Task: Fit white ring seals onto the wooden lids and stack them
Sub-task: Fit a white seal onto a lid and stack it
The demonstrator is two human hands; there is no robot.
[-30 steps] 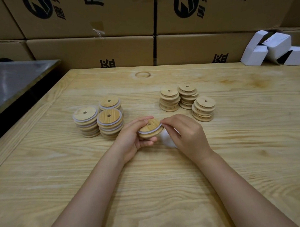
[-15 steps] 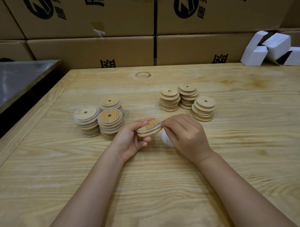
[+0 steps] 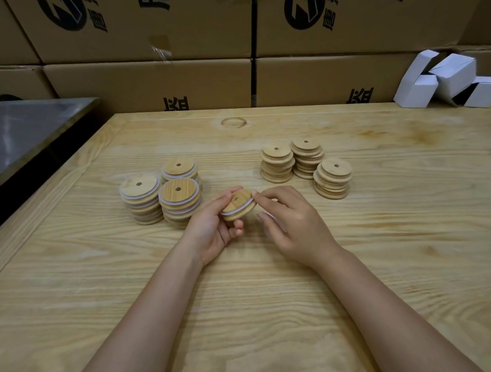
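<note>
Left hand (image 3: 212, 228) gripping wooden lid (image 3: 238, 204), right hand (image 3: 293, 226) pinching its white ring seal (image 3: 234, 212)

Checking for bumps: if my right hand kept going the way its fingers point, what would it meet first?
The lid held in the left hand; the right hand looks to be touching its rim, though contact is unclear.

Left stacks (image 3: 161, 194): stood on the table (image 3: 242, 297), left of centre.
Right stacks (image 3: 305, 167): stood right, further back.
Held lid (image 3: 238, 205): was between left hand (image 3: 212, 228) and right hand (image 3: 293, 226), before both groups.
Cartons (image 3: 151, 83): rose behind the table.
</note>
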